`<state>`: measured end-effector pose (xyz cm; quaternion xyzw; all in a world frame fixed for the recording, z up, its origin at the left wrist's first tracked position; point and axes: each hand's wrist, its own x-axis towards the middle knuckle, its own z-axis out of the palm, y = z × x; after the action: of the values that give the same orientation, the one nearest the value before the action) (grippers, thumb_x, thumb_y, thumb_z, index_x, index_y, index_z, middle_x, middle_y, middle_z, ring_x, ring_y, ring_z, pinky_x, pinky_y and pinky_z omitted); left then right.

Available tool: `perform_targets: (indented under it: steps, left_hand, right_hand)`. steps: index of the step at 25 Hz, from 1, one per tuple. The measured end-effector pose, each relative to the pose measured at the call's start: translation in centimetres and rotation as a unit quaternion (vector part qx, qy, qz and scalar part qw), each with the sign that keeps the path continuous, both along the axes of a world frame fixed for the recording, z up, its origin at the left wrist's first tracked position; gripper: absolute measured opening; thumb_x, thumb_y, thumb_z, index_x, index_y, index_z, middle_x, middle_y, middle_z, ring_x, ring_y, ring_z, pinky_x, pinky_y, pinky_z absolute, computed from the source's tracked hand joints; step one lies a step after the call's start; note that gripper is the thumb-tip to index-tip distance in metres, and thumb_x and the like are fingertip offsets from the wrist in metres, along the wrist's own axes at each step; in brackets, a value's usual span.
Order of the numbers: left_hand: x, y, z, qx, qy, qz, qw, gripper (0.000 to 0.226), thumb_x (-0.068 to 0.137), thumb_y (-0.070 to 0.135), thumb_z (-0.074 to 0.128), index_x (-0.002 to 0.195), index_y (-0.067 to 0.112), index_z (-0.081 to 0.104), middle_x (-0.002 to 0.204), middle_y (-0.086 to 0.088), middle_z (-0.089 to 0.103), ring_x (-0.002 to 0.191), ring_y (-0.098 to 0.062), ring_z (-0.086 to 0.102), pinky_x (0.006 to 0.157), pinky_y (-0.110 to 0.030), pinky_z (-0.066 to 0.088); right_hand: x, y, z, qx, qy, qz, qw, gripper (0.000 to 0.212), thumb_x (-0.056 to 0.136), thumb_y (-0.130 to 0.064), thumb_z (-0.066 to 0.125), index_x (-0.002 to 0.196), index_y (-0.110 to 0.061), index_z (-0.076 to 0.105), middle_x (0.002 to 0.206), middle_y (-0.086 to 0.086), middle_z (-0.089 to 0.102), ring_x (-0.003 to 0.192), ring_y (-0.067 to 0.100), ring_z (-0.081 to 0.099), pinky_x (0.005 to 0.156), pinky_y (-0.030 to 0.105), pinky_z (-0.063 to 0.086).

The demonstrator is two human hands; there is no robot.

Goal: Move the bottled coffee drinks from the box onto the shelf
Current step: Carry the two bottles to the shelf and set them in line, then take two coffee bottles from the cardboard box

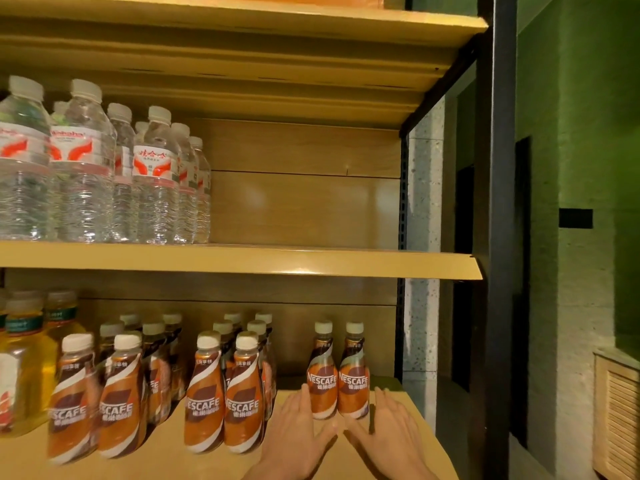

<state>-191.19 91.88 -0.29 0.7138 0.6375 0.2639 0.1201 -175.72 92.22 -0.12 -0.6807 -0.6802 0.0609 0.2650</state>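
Observation:
Two orange Nescafe coffee bottles [338, 375] with white caps stand side by side on the right of the lower wooden shelf [408, 407]. My left hand [298, 434] lies open with straight fingers just left of the pair, fingertips beside the left bottle. My right hand [384, 427] lies open just right of them, fingers alongside the right bottle. Whether the fingers touch the bottles I cannot tell. Several more coffee bottles [221, 393] stand in rows to the left. The box is out of view.
Yellow drink bottles [24, 368] fill the lower shelf's far left. Water bottles [104, 168] stand on the left of the upper shelf [311, 261]. A black upright post [502, 202] and green wall bound the right side.

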Motion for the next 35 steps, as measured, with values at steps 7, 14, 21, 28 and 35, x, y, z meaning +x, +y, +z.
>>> perform_targets:
  steps: [7,14,21,28,35]
  left_hand:
    - [-4.6,-13.0,4.1,0.140,0.113,0.058,0.982,0.080,0.087,0.053,0.050,0.149,0.023,0.011,0.155,0.004,0.021,0.142,-0.013,0.021,0.116,-0.032,0.021]
    - [-16.5,-29.8,5.0,0.090,0.172,0.276,0.941,0.081,0.088,0.054,0.048,0.149,0.016,0.010,0.154,-0.005,0.025,0.137,-0.022,0.031,0.112,-0.035,0.031]
    - [-26.6,-53.8,3.6,0.031,0.184,0.499,0.846,0.081,0.088,0.053,0.048,0.149,0.011,0.014,0.153,-0.007,0.026,0.140,-0.023,0.027,0.114,-0.034,0.025]
    - [-30.6,-84.7,0.9,-0.045,0.182,0.671,0.717,0.074,0.090,0.051,0.047,0.145,0.007,0.022,0.151,-0.007,0.028,0.138,-0.023,0.028,0.112,-0.032,0.022]
    - [-30.8,-114.4,0.0,-0.151,0.160,0.789,0.574,0.080,0.089,0.055,0.045,0.147,0.008,0.017,0.154,-0.009,0.023,0.140,-0.025,0.026,0.113,-0.036,0.025]
  right_hand:
    - [-4.4,-9.5,4.0,0.114,-0.043,0.150,0.981,0.074,0.086,-0.053,0.053,0.147,-0.025,0.023,0.155,-0.001,0.025,0.143,0.018,0.024,0.117,0.038,0.022]
    - [-16.6,-20.4,6.6,0.174,-0.064,0.393,0.901,0.071,0.088,-0.051,0.053,0.146,-0.023,0.023,0.156,-0.001,0.023,0.142,0.019,0.024,0.116,0.036,0.020]
    - [-34.2,-38.8,5.8,0.190,-0.067,0.610,0.767,0.065,0.088,-0.050,0.052,0.141,-0.018,0.034,0.148,0.005,0.037,0.135,0.023,0.034,0.112,0.038,0.026]
    - [-46.1,-67.6,3.0,0.169,-0.062,0.764,0.619,0.072,0.088,-0.046,0.054,0.145,-0.013,0.026,0.157,0.009,0.018,0.143,0.026,0.022,0.117,0.041,0.021]
    - [-53.0,-96.7,1.3,0.162,-0.095,0.855,0.483,0.077,0.089,-0.052,0.050,0.147,-0.011,0.021,0.155,0.008,0.025,0.141,0.026,0.028,0.117,0.042,0.021]
